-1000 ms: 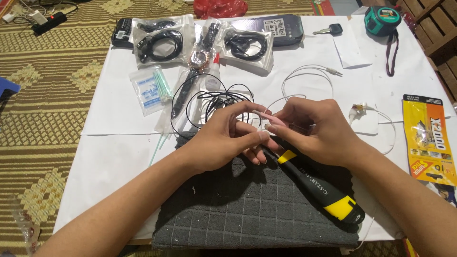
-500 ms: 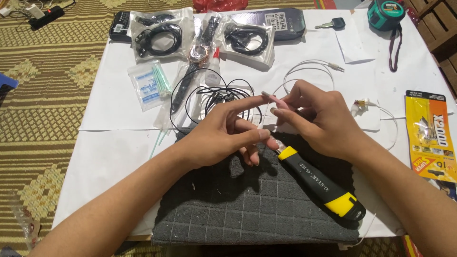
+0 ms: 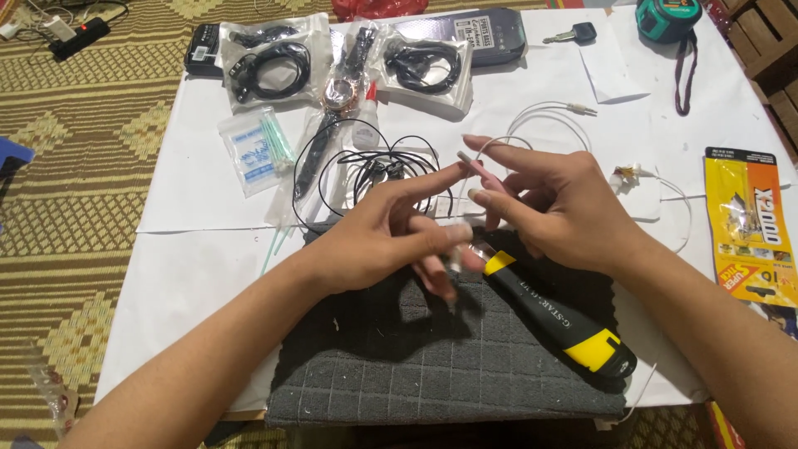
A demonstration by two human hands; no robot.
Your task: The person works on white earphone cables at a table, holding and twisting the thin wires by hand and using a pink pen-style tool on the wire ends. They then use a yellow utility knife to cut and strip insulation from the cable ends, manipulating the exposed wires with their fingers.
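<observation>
My left hand (image 3: 378, 237) and my right hand (image 3: 565, 208) meet above a dark grey grid mat (image 3: 399, 374). The right hand pinches a thin pinkish piece (image 3: 480, 170) at the end of a thin white wire (image 3: 544, 112). Left thumb and fingers close on a small white bit (image 3: 455, 245), which is blurred. A black and yellow hand tool (image 3: 557, 320) lies on the mat just under the right hand. A tangle of black earphone cable (image 3: 366, 162) lies just beyond my left fingers.
White paper (image 3: 199, 191) covers the work area on a woven mat. At the back lie bagged black cables (image 3: 270, 62), a wristwatch (image 3: 337, 96), a glue bottle (image 3: 366, 129), a swab bag (image 3: 258, 150), a key (image 3: 573, 35) and a tape measure (image 3: 665, 17). A yellow packet (image 3: 748, 224) lies at right.
Both hands have opened out and lifted slightly; the fingers have spread, and the pinkish piece now sticks up between them. The tool has stayed on the mat.
</observation>
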